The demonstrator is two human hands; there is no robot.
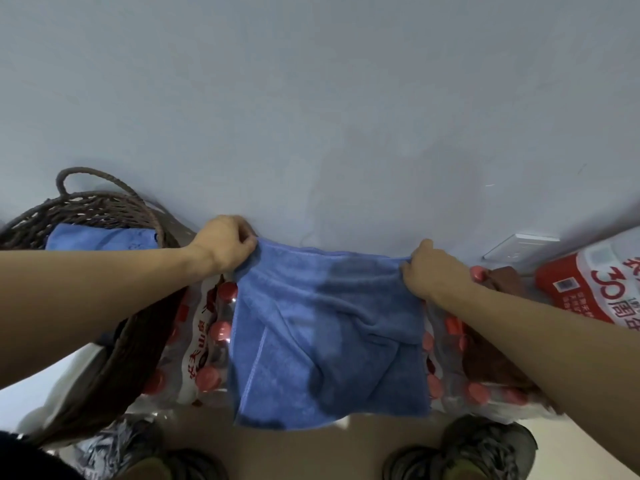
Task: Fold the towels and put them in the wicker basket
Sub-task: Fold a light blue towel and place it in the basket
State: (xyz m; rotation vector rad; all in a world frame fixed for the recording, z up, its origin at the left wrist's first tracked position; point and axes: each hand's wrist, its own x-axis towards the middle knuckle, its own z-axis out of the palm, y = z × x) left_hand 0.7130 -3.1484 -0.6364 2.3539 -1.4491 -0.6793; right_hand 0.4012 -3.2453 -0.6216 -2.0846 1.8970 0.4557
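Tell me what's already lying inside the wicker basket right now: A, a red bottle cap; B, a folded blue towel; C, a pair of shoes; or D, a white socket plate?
B: a folded blue towel lies inside the wicker basket, at the person's left, while the left hand and the right hand grip another blue towel's upper corners.

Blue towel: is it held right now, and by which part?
Yes. The left hand and the right hand each pinch one far corner of the blue towel, along its top edge; the rest hangs toward the person.
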